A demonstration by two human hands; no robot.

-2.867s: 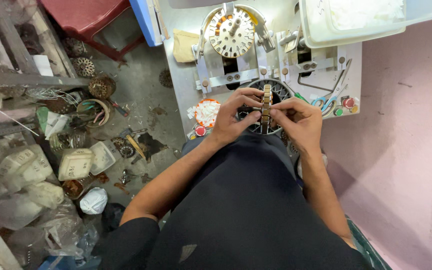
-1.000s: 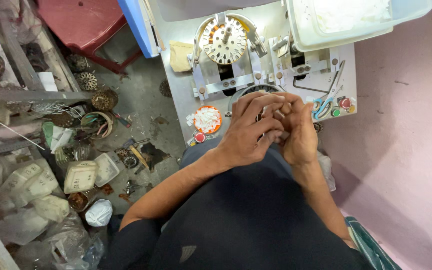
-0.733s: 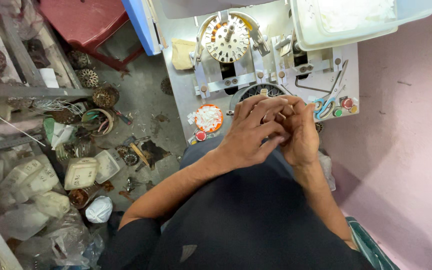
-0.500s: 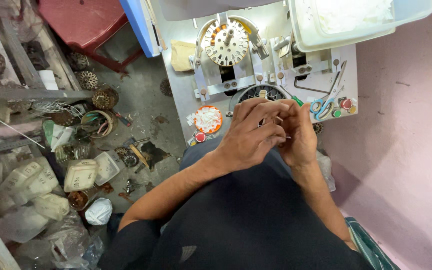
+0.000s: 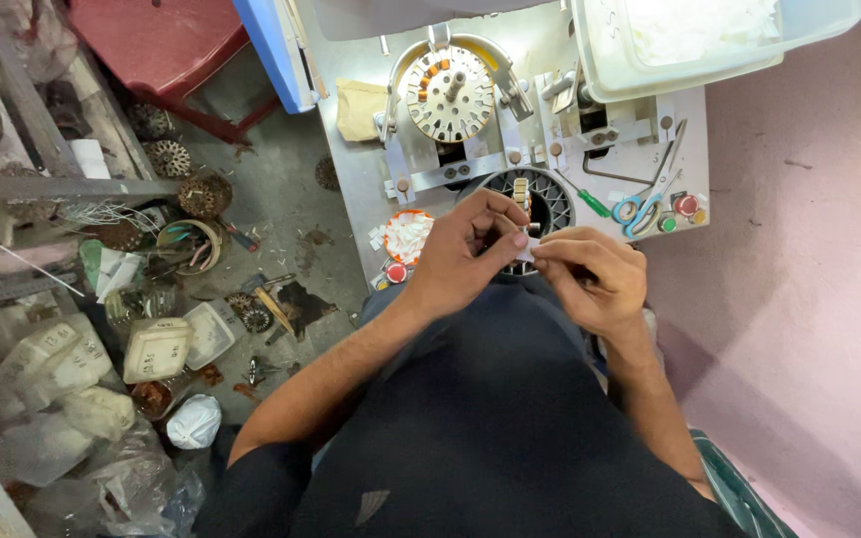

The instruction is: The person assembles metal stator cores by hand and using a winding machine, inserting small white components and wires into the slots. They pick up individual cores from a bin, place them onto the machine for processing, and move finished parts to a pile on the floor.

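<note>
- The table (image 5: 351, 189) carries a winding jig and a dark ring-shaped stator (image 5: 550, 199) at its near edge.
- Left hand (image 5: 465, 254) and right hand (image 5: 595, 279) meet just before the stator.
- Both hands' fingers pinch one small white paper slip (image 5: 527, 249), lying crosswise between them.

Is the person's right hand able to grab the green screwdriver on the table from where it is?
Probably yes. The green screwdriver lies in the open on the white work table, just above the right hand, with nothing lying over it. But that hand is pinching a small white piece with the left hand, so it is busy.
</note>
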